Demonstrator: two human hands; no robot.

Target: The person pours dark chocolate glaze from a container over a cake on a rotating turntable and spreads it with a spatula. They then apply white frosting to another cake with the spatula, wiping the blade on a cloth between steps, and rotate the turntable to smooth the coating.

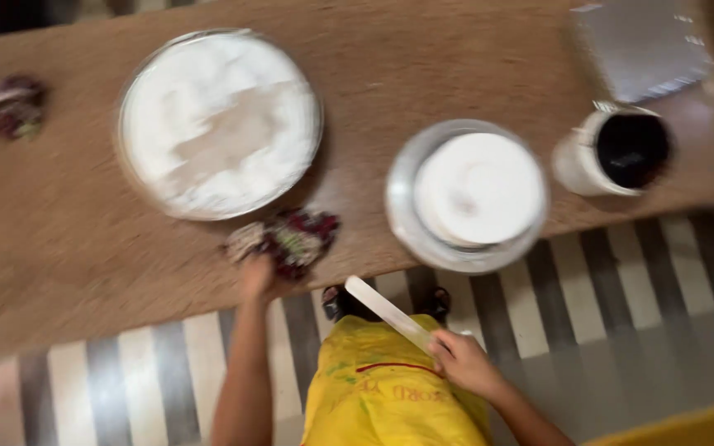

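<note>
My left hand (256, 279) reaches to the table's near edge and touches a crumpled dark red and white cloth (287, 238); its grip is blurred. My right hand (463, 362) holds a long flat white spatula (387, 312) by its end, blade pointing up-left over my yellow apron (373, 388). A white frosted round cake (477, 188) sits on a metal turntable (404, 225) ahead of my right hand. A wide metal bowl of white cream (218, 122) stands beyond the cloth.
A brown wooden table (84, 223) spans the view. A white tub with dark contents (617, 153) stands at the right, a silver board (642, 45) behind it. Another crumpled cloth (6, 106) lies far left. The floor is striped (621, 281).
</note>
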